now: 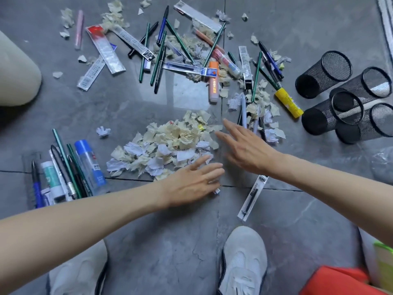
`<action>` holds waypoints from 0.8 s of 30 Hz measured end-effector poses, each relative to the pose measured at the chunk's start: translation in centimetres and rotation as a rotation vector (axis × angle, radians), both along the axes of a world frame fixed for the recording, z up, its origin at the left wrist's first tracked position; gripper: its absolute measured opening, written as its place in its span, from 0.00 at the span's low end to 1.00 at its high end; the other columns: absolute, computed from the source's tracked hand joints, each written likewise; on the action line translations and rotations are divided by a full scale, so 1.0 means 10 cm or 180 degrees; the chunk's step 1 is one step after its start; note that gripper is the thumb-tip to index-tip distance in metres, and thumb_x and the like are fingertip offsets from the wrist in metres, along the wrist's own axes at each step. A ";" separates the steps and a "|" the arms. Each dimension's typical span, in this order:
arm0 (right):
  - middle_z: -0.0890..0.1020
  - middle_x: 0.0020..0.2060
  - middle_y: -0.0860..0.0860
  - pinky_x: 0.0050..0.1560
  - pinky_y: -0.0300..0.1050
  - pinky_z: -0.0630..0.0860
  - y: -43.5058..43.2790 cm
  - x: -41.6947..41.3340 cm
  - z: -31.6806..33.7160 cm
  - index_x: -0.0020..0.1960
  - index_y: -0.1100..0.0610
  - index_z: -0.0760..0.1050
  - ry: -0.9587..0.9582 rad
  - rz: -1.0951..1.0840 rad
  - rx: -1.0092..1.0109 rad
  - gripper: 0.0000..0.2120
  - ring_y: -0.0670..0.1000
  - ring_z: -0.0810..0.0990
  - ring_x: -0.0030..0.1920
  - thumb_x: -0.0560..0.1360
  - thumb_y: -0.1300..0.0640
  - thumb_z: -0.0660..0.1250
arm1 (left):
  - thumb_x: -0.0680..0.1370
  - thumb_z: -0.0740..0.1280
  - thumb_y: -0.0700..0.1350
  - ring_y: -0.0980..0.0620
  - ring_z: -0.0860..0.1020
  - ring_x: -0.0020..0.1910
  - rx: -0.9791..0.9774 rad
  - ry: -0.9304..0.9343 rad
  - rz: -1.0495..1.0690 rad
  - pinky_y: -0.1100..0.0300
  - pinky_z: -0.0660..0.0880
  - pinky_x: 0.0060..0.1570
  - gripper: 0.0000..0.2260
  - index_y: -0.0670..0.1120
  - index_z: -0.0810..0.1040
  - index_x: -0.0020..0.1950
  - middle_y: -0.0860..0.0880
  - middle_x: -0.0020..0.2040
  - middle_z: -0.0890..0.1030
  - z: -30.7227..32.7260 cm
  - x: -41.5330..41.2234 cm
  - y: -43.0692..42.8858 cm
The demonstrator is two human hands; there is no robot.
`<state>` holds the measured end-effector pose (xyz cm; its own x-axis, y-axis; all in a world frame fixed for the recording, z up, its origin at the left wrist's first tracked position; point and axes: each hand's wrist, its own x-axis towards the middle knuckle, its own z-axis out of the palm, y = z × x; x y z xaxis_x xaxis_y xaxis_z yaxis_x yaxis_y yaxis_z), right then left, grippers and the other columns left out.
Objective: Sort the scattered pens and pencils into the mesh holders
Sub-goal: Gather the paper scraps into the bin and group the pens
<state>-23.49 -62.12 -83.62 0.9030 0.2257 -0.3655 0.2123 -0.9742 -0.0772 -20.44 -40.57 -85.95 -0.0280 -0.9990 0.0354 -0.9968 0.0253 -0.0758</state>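
Left hand and right hand, grips wide and empty, flank the paper-scrap pile edge.

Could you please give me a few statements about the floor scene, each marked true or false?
1. The mesh holders lie tipped on their sides. True.
2. The right hand grips a green pencil. False: it is open and holds nothing.
3. The orange highlighter stands inside a holder. False: it lies on the floor.
4. A paper scrap pile sits just beyond the left hand. True.
5. The yellow glue stick lies beside the holders. True.
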 end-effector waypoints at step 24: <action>0.44 0.77 0.50 0.71 0.52 0.27 1.84 1.12 -0.27 0.78 0.53 0.47 -0.0154 0.1061 0.0732 0.30 0.50 0.35 0.75 0.81 0.40 0.45 | 0.71 0.52 0.33 0.42 0.77 0.52 0.0869 -0.0517 0.0945 0.49 0.64 0.60 0.17 0.44 0.72 0.56 0.41 0.52 0.77 0.38 1.26 2.52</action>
